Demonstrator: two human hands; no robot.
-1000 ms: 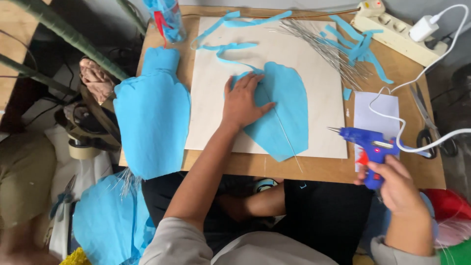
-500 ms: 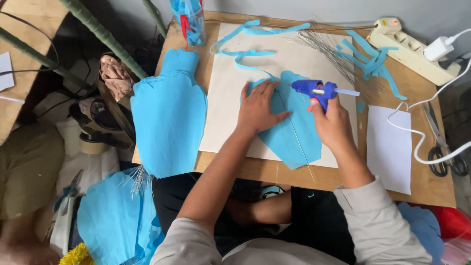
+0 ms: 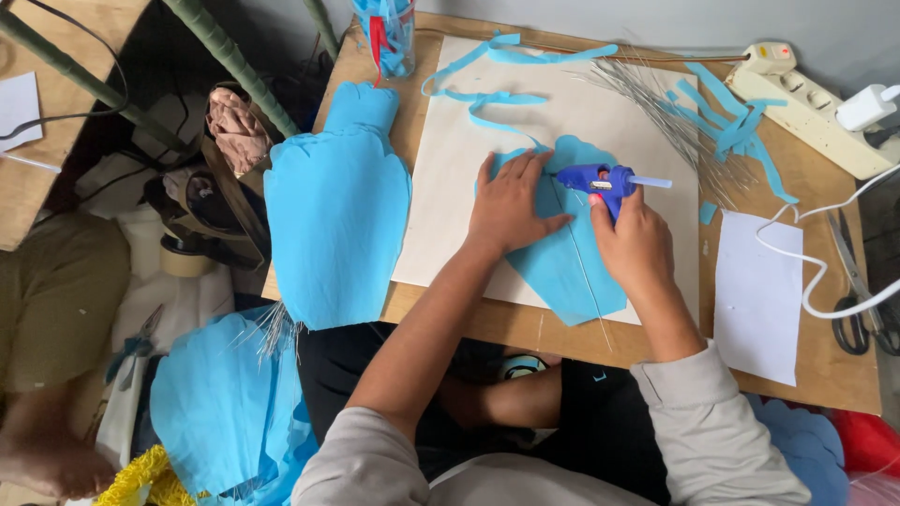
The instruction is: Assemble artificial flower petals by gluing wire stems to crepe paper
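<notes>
A light blue petal-shaped paper piece (image 3: 567,267) lies on a cream board (image 3: 459,159) on the wooden table (image 3: 806,365), with a thin wire along its middle. My left hand (image 3: 511,201) presses flat on the left half of that piece, fingers spread. My right hand (image 3: 633,234) grips a blue hot glue gun (image 3: 600,180), its nozzle pointing left and resting near the top of the wire. A clear glue stick juts out of the gun's back toward the right.
Large blue paper petals (image 3: 333,215) lie at the table's left edge. Blue paper strips (image 3: 727,117) and a bundle of wires (image 3: 656,103) sit at the back. A white sheet (image 3: 759,295), scissors (image 3: 858,300) and a power strip (image 3: 806,103) occupy the right.
My right hand carried the glue gun from the table's right edge to the top of the blue piece. The left hand stayed pressed on the paper.
</notes>
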